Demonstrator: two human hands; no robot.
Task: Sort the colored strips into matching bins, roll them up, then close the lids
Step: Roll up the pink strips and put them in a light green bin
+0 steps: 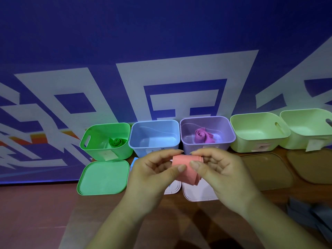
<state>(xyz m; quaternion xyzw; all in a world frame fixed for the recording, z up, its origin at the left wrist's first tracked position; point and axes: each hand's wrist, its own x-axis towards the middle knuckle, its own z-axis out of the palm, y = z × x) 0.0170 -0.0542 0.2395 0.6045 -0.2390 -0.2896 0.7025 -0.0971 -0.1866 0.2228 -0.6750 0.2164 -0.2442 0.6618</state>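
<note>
Left hand [154, 169], right hand [219, 169] pinch pink strip [186, 169]; free end hangs toward viewer.

dim, blue-tinted, wide-angle edge warp

Before me, a brown table [36, 221] carrying five open bins [93, 151] in a row, lids [103, 177] flat in front, grey strips [305, 212] at my right.
</note>
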